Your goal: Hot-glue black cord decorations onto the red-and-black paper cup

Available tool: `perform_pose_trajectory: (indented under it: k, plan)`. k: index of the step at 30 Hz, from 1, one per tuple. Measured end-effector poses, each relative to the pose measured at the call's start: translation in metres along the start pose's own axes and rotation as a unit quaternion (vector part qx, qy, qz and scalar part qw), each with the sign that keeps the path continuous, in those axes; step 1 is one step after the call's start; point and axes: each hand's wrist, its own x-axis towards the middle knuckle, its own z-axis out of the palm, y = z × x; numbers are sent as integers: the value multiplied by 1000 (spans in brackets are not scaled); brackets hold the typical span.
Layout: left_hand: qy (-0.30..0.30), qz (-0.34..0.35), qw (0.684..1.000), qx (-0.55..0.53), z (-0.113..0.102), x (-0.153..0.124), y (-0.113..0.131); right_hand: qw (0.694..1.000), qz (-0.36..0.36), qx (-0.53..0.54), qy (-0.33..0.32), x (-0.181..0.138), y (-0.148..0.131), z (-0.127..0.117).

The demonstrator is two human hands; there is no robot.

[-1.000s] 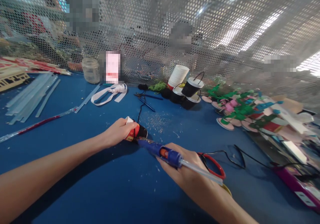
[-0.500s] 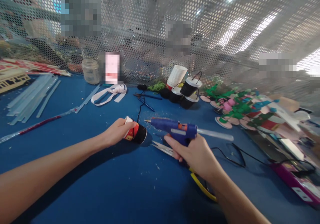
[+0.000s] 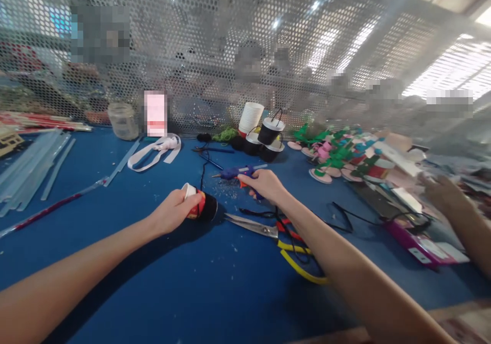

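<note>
My left hand (image 3: 174,210) is closed around a small paper cup (image 3: 209,206), tilted on its side, with black yarn wound round its lower part and a red printed band still showing. A strand of black yarn (image 3: 202,178) runs from the cup toward the back. To the right, my right hand (image 3: 266,184) grips a blue glue gun (image 3: 229,173), which lies low over the table with its nozzle pointing left. Scissors (image 3: 255,225) with red and yellow handles lie between my hands and my right forearm, partly hidden by that arm.
Black-wrapped cups (image 3: 271,132) stand by a stack of white cups (image 3: 251,118) at the back. Glue sticks (image 3: 34,167) and white ribbon (image 3: 153,155) lie left. Pipe-cleaner figures (image 3: 333,157) and a purple power strip (image 3: 408,242) are right, where another person's hand (image 3: 441,193) reaches in.
My right hand has carried the glue gun away from me, down toward the table, and the gun has turned. The scissors are more exposed. Another person's arm has appeared at the right.
</note>
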Motion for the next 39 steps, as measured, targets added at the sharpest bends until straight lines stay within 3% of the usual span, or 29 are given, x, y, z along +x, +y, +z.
perform_pose_trajectory:
  k: [2,4,7,8,9,12,14,16,19,22,26,31,39]
  plan:
    - [-4,9,1000,1,0,-1,0,998,-15,-65,13,10,3,2]
    - [-12,11,1000,-5,1,-1,-2,985,-64,-141,71,13,1,0]
    - [-11,12,1000,-8,2,-1,-4,937,-154,-251,188,4,-15,-8]
    - [-6,14,1000,-4,3,-1,-5,929,-189,-251,195,-2,-24,-10]
    - [1,19,1000,5,3,-1,-4,933,-205,-234,179,-7,-34,-12]
    - [14,53,996,65,1,-5,1,963,-251,-95,-28,-26,-60,-9]
    - [7,103,988,115,0,-9,8,958,-268,-8,-106,-37,-70,1]
    - [-37,176,971,158,-3,-13,16,945,-276,59,-163,-45,-73,12]
    - [-57,240,945,214,-6,-16,26,931,-243,181,-204,-53,-73,24]
    - [-74,251,935,238,-8,-16,30,916,-186,310,-175,-56,-72,28]
    - [-86,206,951,214,-10,-15,31,912,-150,357,-137,-57,-72,28]
    - [-80,49,995,20,-9,-10,26,908,-202,362,-60,-58,-70,19]
    - [-60,-47,992,-95,-6,-3,24,922,-232,308,23,-60,-70,8]
